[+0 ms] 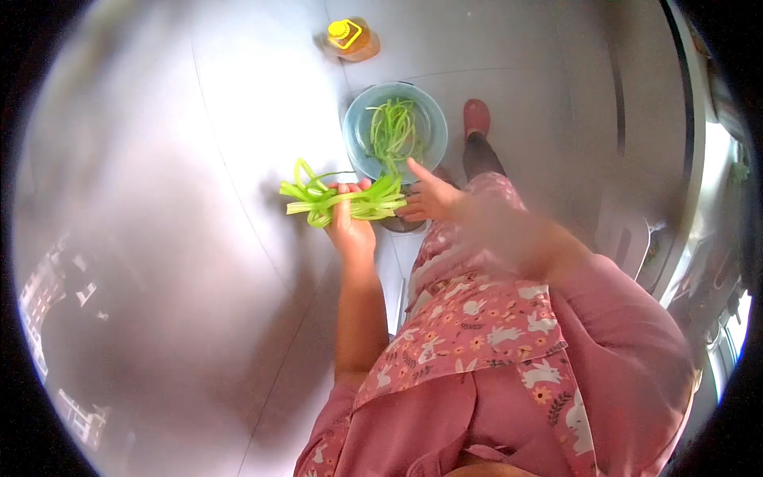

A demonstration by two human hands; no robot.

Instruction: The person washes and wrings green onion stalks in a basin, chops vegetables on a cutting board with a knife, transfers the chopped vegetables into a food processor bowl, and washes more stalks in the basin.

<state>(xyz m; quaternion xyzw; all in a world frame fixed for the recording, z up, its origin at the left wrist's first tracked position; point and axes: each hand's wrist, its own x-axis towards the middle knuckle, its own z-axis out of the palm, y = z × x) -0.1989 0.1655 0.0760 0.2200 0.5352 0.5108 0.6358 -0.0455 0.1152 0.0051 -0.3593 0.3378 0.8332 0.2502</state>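
Observation:
A bunch of bright green celery stalks lies across my left hand, whose fingers and thumb are closed around its middle. Its cut, pale ends point left, and one stalk loops up. My right hand is just beyond the bunch's right end, thumb raised and fingers stretched out, holding nothing that I can see. Whether its fingertips touch the stalks is unclear. Directly above both hands in the view stands a round light-blue basin, with thin green stems inside it.
On the grey tiled floor, past the basin, stands a bottle of amber liquid with a yellow cap and handle. A red shoe is right of the basin. A patterned pink apron covers my lap. A pale cabinet edge runs along the right.

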